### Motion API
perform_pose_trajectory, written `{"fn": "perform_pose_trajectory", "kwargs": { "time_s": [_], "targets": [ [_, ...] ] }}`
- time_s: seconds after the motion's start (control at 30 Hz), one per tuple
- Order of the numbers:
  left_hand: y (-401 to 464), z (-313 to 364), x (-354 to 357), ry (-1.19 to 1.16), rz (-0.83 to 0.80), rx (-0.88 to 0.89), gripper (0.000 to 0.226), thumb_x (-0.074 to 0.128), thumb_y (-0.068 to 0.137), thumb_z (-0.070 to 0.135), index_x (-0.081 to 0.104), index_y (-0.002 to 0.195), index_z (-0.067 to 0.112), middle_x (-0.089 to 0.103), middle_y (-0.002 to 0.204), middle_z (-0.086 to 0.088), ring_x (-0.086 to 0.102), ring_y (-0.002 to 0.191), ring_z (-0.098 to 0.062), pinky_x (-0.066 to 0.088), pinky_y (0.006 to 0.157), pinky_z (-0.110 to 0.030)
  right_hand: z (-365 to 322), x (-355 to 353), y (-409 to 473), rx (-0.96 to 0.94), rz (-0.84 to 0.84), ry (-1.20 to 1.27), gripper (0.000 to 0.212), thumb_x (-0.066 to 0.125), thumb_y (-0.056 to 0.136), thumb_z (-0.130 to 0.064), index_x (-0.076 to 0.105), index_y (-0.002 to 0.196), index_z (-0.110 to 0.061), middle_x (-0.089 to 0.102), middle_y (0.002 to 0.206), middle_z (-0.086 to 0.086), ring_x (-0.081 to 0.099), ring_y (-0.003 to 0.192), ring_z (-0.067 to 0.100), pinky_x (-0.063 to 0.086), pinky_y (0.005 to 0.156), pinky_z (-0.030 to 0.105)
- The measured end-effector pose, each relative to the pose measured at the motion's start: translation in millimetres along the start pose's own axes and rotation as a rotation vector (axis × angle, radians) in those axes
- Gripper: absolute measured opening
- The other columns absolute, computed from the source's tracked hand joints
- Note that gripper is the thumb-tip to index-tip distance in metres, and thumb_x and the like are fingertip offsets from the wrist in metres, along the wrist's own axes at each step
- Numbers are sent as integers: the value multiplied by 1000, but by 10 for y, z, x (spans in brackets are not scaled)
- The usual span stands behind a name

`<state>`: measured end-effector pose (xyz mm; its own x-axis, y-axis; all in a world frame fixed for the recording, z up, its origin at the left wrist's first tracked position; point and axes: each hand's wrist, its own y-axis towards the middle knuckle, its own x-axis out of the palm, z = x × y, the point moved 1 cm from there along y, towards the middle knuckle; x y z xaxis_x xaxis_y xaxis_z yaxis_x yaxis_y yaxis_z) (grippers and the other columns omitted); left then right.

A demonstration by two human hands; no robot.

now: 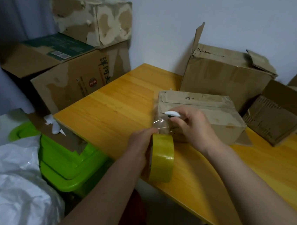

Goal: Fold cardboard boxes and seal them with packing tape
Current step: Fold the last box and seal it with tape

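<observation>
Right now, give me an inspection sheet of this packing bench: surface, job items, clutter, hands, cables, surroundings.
Surface: yellow wooden table, bare on its left part.
Job's things: small cardboard box, flaps closed; yellow tape roll with a clear strip running to the box's near corner.
Clutter: open cardboard boxes behind and right of the small box.
Hands: left hand grips the tape roll; right hand holds a small white cutter at the strip.
Cables: nothing seen.
Surroundings: stacked boxes, green bin, white plastic sheet, grey curtain.
</observation>
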<state>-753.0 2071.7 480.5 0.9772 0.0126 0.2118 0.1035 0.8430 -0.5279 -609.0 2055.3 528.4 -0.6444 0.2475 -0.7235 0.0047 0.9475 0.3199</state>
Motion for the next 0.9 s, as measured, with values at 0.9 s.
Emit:
{"fn": "perform_pose_trajectory", "kwargs": {
  "time_s": [0.9],
  "targets": [
    [5,12,-48,171,-193,112,11,67,83,15,65,73,10,59,66,-6,55,62,-19,44,63,-30,701,-156,-576,522,-285,-97,13,67,84,-14,55,88,-18,61,90,4,58,89,28,47,78,43]
  ]
}}
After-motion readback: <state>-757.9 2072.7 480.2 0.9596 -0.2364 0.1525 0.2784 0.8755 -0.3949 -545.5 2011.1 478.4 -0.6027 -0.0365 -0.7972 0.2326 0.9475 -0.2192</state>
